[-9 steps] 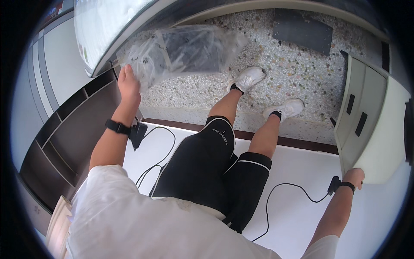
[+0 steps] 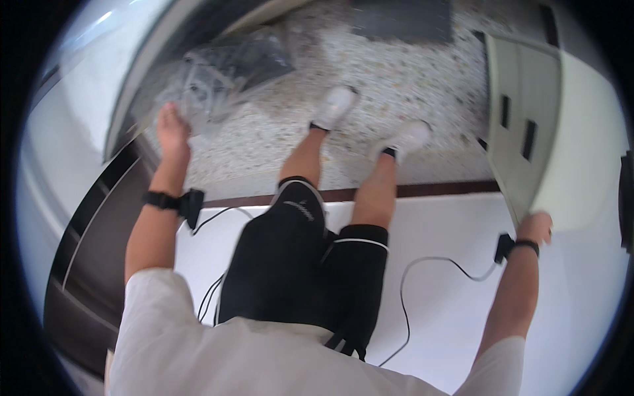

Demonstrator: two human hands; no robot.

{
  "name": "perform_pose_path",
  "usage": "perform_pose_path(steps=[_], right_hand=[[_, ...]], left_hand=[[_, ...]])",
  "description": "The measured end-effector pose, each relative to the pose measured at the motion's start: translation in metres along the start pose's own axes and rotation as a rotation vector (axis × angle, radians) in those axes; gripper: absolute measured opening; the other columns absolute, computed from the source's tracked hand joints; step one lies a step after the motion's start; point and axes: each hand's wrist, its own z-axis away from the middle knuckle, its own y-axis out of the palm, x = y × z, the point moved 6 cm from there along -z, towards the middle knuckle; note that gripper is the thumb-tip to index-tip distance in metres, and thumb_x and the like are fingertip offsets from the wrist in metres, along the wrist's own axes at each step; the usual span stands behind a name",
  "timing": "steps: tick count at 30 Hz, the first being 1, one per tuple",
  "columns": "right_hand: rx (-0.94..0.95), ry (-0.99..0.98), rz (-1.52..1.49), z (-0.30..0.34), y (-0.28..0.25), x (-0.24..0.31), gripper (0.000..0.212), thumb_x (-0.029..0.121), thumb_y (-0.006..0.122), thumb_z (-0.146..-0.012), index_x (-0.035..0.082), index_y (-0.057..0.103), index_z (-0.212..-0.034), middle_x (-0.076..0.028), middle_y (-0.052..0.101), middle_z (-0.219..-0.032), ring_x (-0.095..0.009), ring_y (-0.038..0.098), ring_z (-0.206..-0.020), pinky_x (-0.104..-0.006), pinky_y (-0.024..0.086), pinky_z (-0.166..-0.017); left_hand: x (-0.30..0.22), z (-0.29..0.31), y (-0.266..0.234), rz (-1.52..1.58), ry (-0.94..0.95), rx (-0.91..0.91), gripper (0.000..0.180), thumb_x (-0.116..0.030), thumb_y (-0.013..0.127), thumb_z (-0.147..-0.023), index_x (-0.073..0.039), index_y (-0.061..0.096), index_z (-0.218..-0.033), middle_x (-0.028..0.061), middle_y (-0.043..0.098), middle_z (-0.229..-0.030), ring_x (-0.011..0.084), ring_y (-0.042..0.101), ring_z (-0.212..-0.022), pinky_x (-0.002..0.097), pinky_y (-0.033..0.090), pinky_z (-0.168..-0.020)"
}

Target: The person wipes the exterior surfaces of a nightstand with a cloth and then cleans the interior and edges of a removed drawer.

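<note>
My left hand [image 2: 174, 135] is raised at the left, its fingers closed at the near edge of a clear crumpled plastic bag [image 2: 210, 86]. The bag spreads away from the hand above the floor, and a dark patch shows in or through its far part. My right hand [image 2: 536, 228] is at the near corner of a pale drawer cabinet [image 2: 581, 152]. It seems to touch the corner, but its fingers are blurred and partly hidden. Each wrist wears a black strap with a small black device.
A speckled stone floor [image 2: 389, 79] lies beyond my legs, with a dark flat panel [image 2: 403, 20] on it. Brown shelving [image 2: 99, 257] curves along the left. A black cable [image 2: 404, 303] runs from my right wrist over the white surface below.
The view has shifted, moving the floor and cabinet left and up in the picture. The plastic bag has drawn in toward my left hand. My right hand stays by the cabinet corner.
</note>
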Motion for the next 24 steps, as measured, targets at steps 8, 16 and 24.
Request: perform_pose_path(steps=[8, 16, 24], right_hand=[[0.218, 1.486, -1.698, 0.054, -0.046, -0.030, 0.041, 0.031, 0.040, -0.098, 0.009, 0.041, -0.132, -0.018, 0.046, -0.134, -0.040, 0.058, -0.112, -0.0507, 0.054, -0.088], [0.216, 1.427, -1.768, 0.051, -0.047, -0.029, 0.042, 0.032, 0.038, -0.099, 0.008, 0.039, -0.134, -0.018, 0.047, -0.134, -0.038, 0.058, -0.114, -0.0480, 0.054, -0.088], [0.281, 1.298, -1.675, 0.042, -0.037, -0.022, 0.046, 0.033, 0.039, -0.098, 0.002, 0.038, -0.132, -0.020, 0.045, -0.134, -0.037, 0.055, -0.118, -0.0465, 0.053, -0.090]], left_hand=[[0.028, 0.022, 0.087, 0.009, -0.138, 0.181, 0.028, -0.041, 0.052, -0.104, -0.015, 0.060, -0.101, -0.0068, 0.053, -0.084, 0.0071, 0.050, -0.074, 0.0269, 0.043, -0.062], [0.065, 0.033, 0.124, 0.071, -0.566, 0.394, 0.014, -0.029, 0.054, -0.102, -0.016, 0.059, -0.098, -0.0024, 0.058, -0.086, 0.0148, 0.052, -0.070, 0.0328, 0.045, -0.067], [0.100, 0.072, 0.159, 0.093, -0.866, 0.370, 0.009, -0.013, 0.052, -0.100, -0.007, 0.058, -0.102, 0.0051, 0.062, -0.080, 0.0183, 0.060, -0.067, 0.0298, 0.048, -0.058]])
